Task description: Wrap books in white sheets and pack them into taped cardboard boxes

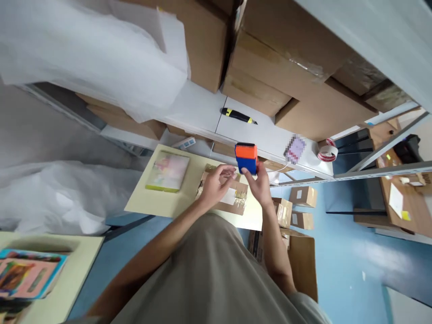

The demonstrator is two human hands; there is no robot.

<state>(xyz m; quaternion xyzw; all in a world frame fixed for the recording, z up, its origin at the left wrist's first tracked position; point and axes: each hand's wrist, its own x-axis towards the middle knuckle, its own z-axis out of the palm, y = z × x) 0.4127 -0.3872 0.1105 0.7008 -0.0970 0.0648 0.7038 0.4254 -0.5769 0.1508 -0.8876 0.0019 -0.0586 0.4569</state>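
Note:
My right hand point(258, 181) grips a flat orange and blue block point(246, 158) by its blue lower end, thumb across the front. A black strip runs along the block's top edge; its exact kind cannot be told. My left hand point(218, 183) is to the left of the block, with fingers loosely bent and apart and nothing visible in them. Beneath my hands, a taped cardboard box point(239, 208) with a white label rests on the pale yellow table point(182, 207). A shiny picture-covered pack point(168, 172) lies at the table's left.
On the white shelf point(202, 105) lie a black and yellow utility knife point(239, 116) and a red and white tape roll point(327, 150). Large cartons point(270, 58) fill its back. White wrapping point(101, 54) hangs at left. Small boxes point(303, 196) stand on the blue floor.

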